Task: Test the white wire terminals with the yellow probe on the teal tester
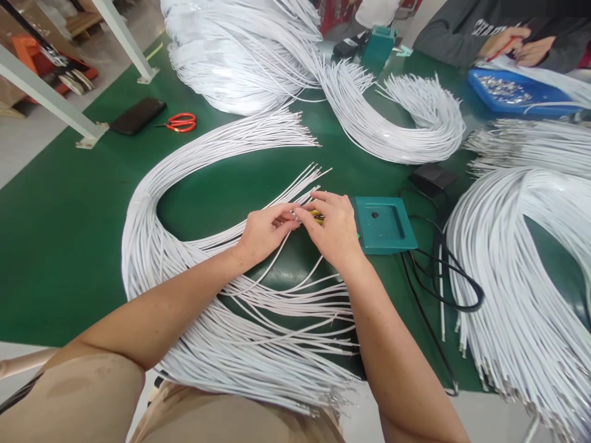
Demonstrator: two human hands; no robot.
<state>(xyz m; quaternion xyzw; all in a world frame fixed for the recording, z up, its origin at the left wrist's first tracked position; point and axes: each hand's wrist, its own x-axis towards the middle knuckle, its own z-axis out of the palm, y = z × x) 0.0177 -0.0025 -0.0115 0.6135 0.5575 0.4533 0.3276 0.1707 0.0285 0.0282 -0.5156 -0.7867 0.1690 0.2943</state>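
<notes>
My left hand is closed in a pinch on a white wire, which trails down from its fingertips. My right hand meets it, thumb and fingertips closed at a small silvery metal piece by the wire's end. Something yellow shows partly behind the right fingers; its kind is hidden. Under and around my forearms lies a large looped bundle of white wires, with loose ends spread to the right. A green box-shaped device with a recessed top stands just right of my right hand.
Orange-handled scissors and a dark phone-like object lie at the left. More white wire bundles fill the back and right. Black cables loop beside the device. A co-worker's hands are near a blue tray of small metal parts.
</notes>
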